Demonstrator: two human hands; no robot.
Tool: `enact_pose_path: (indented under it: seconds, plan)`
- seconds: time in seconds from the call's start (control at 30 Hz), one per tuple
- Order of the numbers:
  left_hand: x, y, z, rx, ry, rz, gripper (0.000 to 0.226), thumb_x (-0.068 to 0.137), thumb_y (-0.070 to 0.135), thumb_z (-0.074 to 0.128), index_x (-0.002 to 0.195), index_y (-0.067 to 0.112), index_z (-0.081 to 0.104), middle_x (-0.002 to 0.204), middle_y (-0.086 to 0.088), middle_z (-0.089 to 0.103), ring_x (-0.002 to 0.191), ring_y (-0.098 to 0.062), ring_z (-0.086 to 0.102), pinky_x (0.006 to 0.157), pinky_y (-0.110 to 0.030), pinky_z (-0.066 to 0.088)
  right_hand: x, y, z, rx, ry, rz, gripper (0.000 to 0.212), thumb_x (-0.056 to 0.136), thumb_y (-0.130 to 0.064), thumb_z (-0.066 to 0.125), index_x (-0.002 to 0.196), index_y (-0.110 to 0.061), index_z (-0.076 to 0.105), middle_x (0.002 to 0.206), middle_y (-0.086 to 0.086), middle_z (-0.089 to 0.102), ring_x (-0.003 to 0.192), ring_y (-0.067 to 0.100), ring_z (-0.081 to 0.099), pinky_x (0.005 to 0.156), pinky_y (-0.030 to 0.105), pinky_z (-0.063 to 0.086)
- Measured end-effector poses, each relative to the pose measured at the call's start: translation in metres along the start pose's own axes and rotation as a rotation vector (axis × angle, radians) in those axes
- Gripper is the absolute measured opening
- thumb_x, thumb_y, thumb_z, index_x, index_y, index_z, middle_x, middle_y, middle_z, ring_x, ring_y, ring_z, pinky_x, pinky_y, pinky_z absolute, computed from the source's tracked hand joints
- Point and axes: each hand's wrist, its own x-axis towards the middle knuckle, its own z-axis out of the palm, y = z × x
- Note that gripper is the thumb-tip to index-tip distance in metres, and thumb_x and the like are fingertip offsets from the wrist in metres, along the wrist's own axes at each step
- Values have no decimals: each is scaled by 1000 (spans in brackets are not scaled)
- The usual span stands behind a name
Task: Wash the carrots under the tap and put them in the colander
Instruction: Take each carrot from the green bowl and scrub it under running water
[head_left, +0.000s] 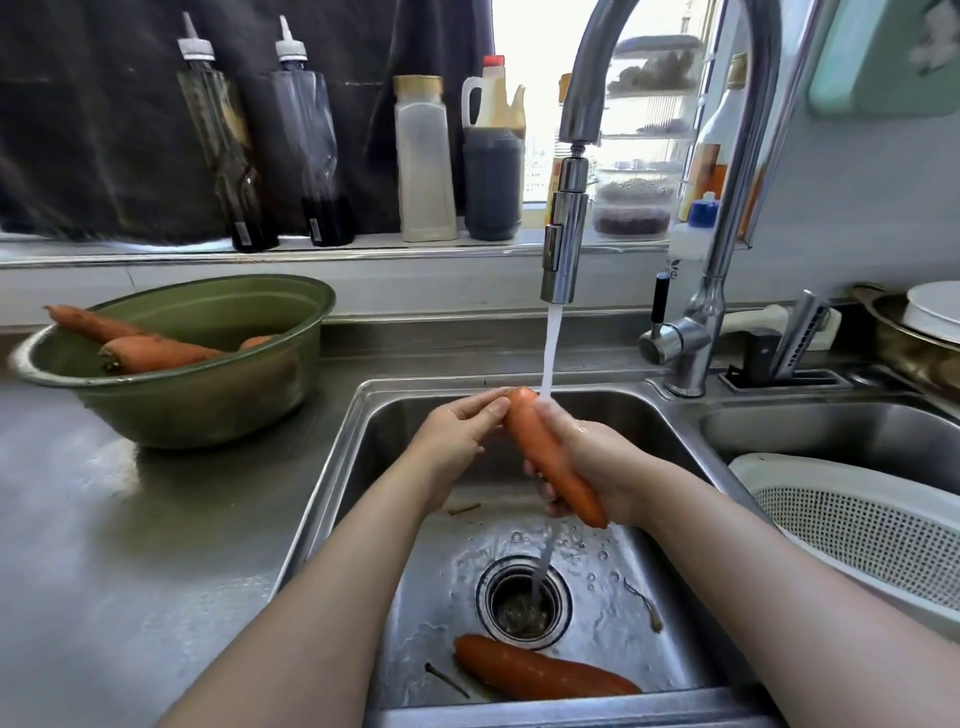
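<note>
Over the sink I hold an orange carrot (545, 452), slanted with its thick end up. My right hand (602, 473) grips its lower half from behind. My left hand (462, 431) pinches the thick top end. Water runs from the tap (563, 239) just past the carrot's top and down into the drain (524, 603). A second carrot (540, 673) lies on the sink floor near the front. The white colander (857, 519) sits in the right basin with nothing visible in it. Three unwashed carrots (150, 351) lie in a green bowl (208, 400) on the left counter.
Sauce bottles (322, 156) and jars line the windowsill behind the sink. The tap's base and lever (680, 338) stand at the sink's back right, beside a knife holder (795, 348). A pot with a white plate (930, 322) sits far right. Bits of carrot root lie in the sink.
</note>
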Motion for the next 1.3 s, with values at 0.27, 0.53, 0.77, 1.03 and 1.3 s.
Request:
enact_pose_path:
  seconds: [0.27, 0.53, 0.77, 1.03, 1.3]
  plan:
    - [2, -4, 1, -138, -56, -30, 22, 101, 25, 63, 120, 22, 74, 118, -10, 75, 107, -24, 71, 93, -35, 59, -6, 0, -5, 166, -173, -11, 41, 110, -30, 44, 133, 2, 56, 110, 16, 70, 77, 24, 68, 64, 38, 59]
    - [6, -8, 1, -77, -70, -7, 26, 101, 23, 64, 126, 23, 71, 121, -14, 74, 109, -29, 68, 110, -51, 49, 2, 5, -3, 145, -150, 10, 47, 108, -38, 46, 135, -1, 57, 103, 15, 68, 76, 26, 66, 67, 43, 56]
    - [9, -15, -1, -52, -49, -13, 24, 100, 30, 65, 122, 28, 74, 116, -6, 76, 115, -31, 67, 112, -54, 47, -1, 3, -6, 135, -194, 44, 41, 107, -28, 39, 134, 0, 52, 106, 16, 64, 80, 25, 64, 73, 43, 55]
    - [8, -13, 1, -30, -38, -6, 24, 100, 29, 67, 123, 29, 74, 110, 1, 77, 107, -23, 66, 112, -55, 46, 2, 3, -8, 119, -144, 48, 40, 105, -28, 43, 130, 0, 57, 103, 16, 66, 76, 24, 64, 67, 40, 55]
    - [6, -10, 6, -26, 39, 2, 27, 96, 39, 70, 118, 23, 74, 113, -3, 75, 112, -25, 67, 104, -44, 52, 7, 6, -1, 124, -73, 11, 37, 106, -32, 51, 125, -1, 60, 97, 18, 71, 73, 28, 67, 61, 40, 55]
